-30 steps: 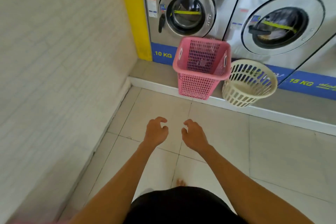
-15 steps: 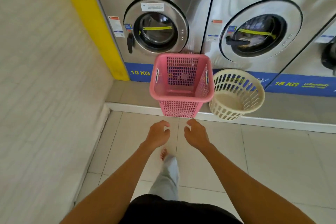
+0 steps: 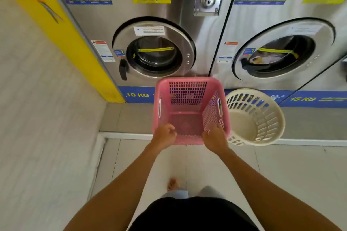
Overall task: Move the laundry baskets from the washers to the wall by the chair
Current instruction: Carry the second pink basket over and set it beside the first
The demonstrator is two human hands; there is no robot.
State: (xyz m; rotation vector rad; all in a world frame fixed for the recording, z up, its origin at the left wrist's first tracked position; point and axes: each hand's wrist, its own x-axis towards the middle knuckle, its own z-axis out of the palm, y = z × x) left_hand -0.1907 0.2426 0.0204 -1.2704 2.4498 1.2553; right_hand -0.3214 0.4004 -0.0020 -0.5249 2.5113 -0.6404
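Now both hands reached the pink perforated plastic basket (image 3: 190,110), closing distance. Left hand (image 3: 163,134) curled, right hand (image 3: 214,138) loosely spread; nothing gripped yet.

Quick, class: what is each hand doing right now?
Left hand: curled at the pink basket near rim; grip cannot be told.
Right hand: open, at the same rim.

We see two laundry baskets on the raised ledge in front of the washers. The pink basket (image 3: 189,110) is square, with mesh walls, a smooth rim and a slot handle on each side; it stands upright and looks empty. The cream basket (image 3: 257,118) is round with slotted walls, also empty, and sits just to the right of the pink one, its rim touching or nearly touching the pink wall.
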